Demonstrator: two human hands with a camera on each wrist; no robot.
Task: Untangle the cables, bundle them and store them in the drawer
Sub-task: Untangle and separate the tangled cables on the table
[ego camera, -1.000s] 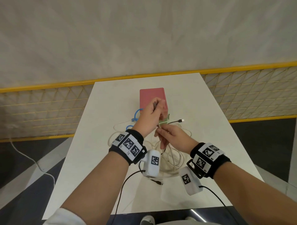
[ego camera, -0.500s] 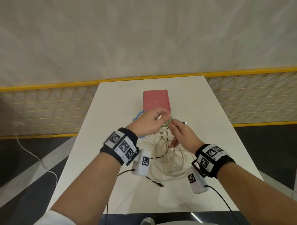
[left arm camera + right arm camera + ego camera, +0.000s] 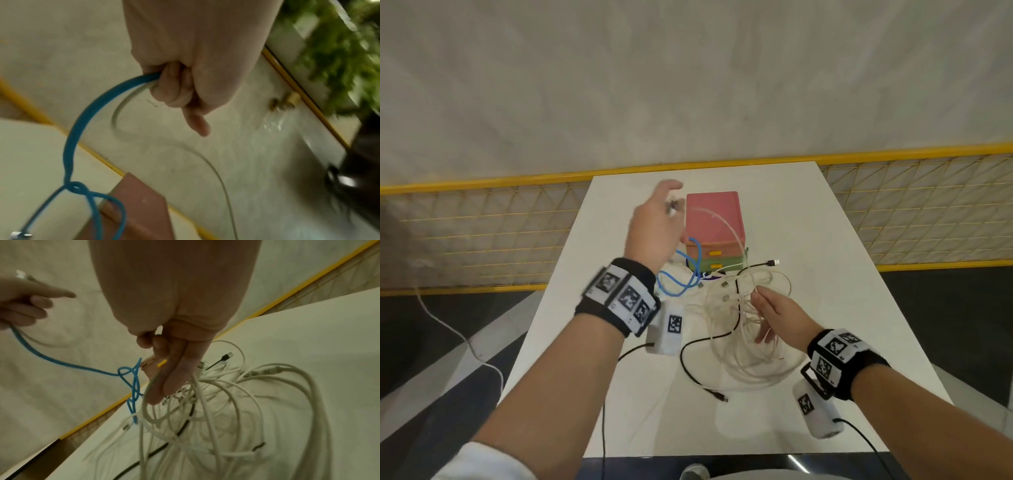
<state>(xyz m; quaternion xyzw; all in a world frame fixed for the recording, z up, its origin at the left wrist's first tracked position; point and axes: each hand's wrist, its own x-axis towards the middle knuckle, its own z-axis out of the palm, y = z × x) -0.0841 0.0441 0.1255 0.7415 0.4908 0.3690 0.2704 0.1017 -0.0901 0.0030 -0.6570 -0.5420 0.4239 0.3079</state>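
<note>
A tangle of white cables (image 3: 750, 346) lies in the middle of the white table (image 3: 825, 240), with a black cable (image 3: 709, 339) threaded through it. My left hand (image 3: 671, 205) is raised left of the drawer box (image 3: 714, 219). In the left wrist view it (image 3: 174, 87) grips a knotted blue cable (image 3: 69, 155) and one white cable end. My right hand (image 3: 760, 301) sits over the tangle and pinches white strands (image 3: 197, 386) between its fingers (image 3: 160, 386). The blue cable (image 3: 685, 277) hangs in loops down to the table.
The box has a pink top, with an orange and a green drawer front facing me, both closed. A black USB plug (image 3: 774, 263) lies right of the box. A yellow mesh fence (image 3: 482, 233) borders the table's far side. Bare tabletop shows at right and near me.
My left hand has risen up and to the left, drawing the blue cable and a white cable out of the tangle. My right hand has dropped back toward me, so the hands are now apart.
</note>
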